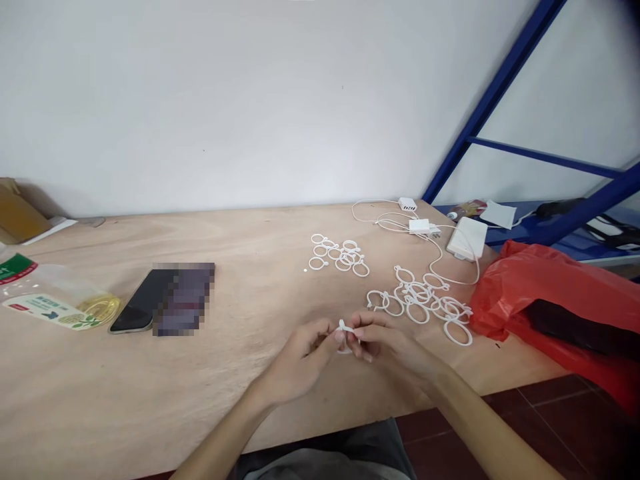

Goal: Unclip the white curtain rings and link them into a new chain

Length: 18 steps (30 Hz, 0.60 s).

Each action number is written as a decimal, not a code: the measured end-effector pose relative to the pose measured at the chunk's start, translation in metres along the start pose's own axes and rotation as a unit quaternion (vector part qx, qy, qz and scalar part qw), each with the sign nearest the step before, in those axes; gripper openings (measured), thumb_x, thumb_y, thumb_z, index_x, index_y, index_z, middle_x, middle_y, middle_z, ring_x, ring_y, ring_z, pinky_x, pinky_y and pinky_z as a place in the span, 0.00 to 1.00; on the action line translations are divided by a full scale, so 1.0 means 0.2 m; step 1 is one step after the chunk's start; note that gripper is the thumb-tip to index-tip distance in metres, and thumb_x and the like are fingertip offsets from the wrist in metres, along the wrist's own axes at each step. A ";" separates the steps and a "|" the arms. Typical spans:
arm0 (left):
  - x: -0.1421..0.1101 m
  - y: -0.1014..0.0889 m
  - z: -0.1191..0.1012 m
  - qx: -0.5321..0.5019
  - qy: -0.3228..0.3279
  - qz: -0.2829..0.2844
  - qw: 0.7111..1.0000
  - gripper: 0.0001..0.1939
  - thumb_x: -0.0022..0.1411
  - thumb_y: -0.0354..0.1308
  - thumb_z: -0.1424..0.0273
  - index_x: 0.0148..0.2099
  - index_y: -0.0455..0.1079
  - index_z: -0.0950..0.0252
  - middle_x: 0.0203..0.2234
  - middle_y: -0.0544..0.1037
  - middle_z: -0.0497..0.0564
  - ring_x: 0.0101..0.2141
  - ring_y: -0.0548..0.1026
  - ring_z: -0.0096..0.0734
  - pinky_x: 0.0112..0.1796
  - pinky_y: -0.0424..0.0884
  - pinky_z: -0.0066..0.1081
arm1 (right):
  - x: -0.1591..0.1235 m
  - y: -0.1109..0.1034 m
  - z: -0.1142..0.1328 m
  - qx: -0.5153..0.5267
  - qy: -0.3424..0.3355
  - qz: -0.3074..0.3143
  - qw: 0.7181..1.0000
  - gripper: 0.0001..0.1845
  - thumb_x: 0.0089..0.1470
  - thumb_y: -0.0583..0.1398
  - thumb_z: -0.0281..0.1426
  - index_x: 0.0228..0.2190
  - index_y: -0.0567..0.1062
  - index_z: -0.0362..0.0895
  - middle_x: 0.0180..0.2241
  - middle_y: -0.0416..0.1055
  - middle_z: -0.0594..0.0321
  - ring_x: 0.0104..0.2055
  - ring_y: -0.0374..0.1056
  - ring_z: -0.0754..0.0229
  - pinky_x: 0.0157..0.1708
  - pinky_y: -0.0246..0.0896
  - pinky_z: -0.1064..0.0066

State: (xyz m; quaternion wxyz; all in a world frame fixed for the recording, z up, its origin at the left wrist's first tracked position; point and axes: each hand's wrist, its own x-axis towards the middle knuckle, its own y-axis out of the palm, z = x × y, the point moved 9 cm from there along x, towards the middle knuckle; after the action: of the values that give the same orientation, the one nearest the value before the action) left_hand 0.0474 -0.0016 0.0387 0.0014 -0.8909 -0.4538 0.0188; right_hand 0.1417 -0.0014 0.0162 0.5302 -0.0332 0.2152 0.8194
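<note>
White ring (348,329) bridges the gap between my left hand (306,357) and right hand (395,343), pinched by both, its knob (341,324) nearer the left.

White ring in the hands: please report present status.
Left hand, right hand: both on white ring. Ring partly hidden. Loose rings close beyond right hand; no obstruction seen.

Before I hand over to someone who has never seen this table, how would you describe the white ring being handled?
On the wooden table, look toward the edge nearest the person. There the left hand and right hand meet, pinching the white ring. Unlike the loose rings lying in two clusters, this one alone is held.
</note>
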 end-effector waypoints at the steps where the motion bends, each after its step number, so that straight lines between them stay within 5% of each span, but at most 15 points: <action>1: -0.02 0.02 0.00 -0.021 -0.007 0.027 0.999 0.18 0.66 0.50 0.57 0.34 0.70 0.67 0.26 0.70 0.49 0.24 0.59 0.24 0.28 0.57 0.28 | 0.00 0.01 -0.02 0.012 0.010 0.000 1.000 0.13 0.50 0.64 0.38 0.24 0.72 0.41 0.20 0.64 0.67 0.23 0.55 0.69 0.23 0.46 0.75; 4: -0.05 0.06 0.03 -0.145 -0.047 0.060 0.986 0.19 0.62 0.54 0.56 0.28 0.67 0.67 0.25 0.67 0.47 0.24 0.56 0.22 0.26 0.53 0.27 | 0.00 0.07 -0.06 0.026 0.035 0.029 0.999 0.18 0.51 0.63 0.42 0.22 0.70 0.40 0.17 0.58 0.70 0.19 0.48 0.71 0.19 0.37 0.75; 7: -0.04 0.08 0.08 -0.277 -0.075 0.027 0.957 0.21 0.60 0.58 0.56 0.23 0.63 0.67 0.24 0.63 0.46 0.23 0.55 0.21 0.25 0.52 0.27 | 0.00 0.12 -0.05 0.068 0.027 0.047 0.996 0.19 0.49 0.65 0.42 0.21 0.69 0.40 0.15 0.55 0.72 0.18 0.42 0.72 0.18 0.33 0.75; 11: -0.01 0.08 0.07 -0.370 -0.053 -0.041 0.927 0.20 0.56 0.63 0.61 0.20 0.62 0.66 0.21 0.60 0.46 0.28 0.62 0.26 0.33 0.62 0.28 | 0.00 0.09 -0.02 0.155 -0.036 -0.024 0.987 0.18 0.43 0.69 0.38 0.19 0.68 0.40 0.15 0.54 0.73 0.18 0.39 0.73 0.17 0.31 0.76; 15: 0.04 0.08 0.06 -0.465 -0.034 -0.076 0.881 0.20 0.53 0.66 0.64 0.19 0.61 0.66 0.20 0.58 0.44 0.24 0.58 0.23 0.32 0.62 0.27 | 0.00 0.06 -0.01 0.233 -0.083 -0.064 0.967 0.19 0.45 0.68 0.41 0.19 0.68 0.42 0.14 0.50 0.74 0.17 0.37 0.72 0.16 0.36 0.77; 18: 0.09 0.09 0.08 -0.438 -0.021 -0.061 0.897 0.20 0.55 0.64 0.61 0.20 0.62 0.67 0.20 0.61 0.45 0.25 0.60 0.23 0.32 0.61 0.28 | -0.01 -0.01 -0.01 0.179 -0.104 -0.112 0.972 0.18 0.46 0.67 0.42 0.20 0.69 0.42 0.15 0.54 0.72 0.18 0.42 0.71 0.17 0.38 0.76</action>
State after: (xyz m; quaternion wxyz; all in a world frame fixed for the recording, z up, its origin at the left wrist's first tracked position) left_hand 0.0724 0.0013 0.0210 -0.3971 -0.7716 -0.4696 -0.1628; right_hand 0.1446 -0.0036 0.0148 0.6354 0.1232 0.2969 0.7021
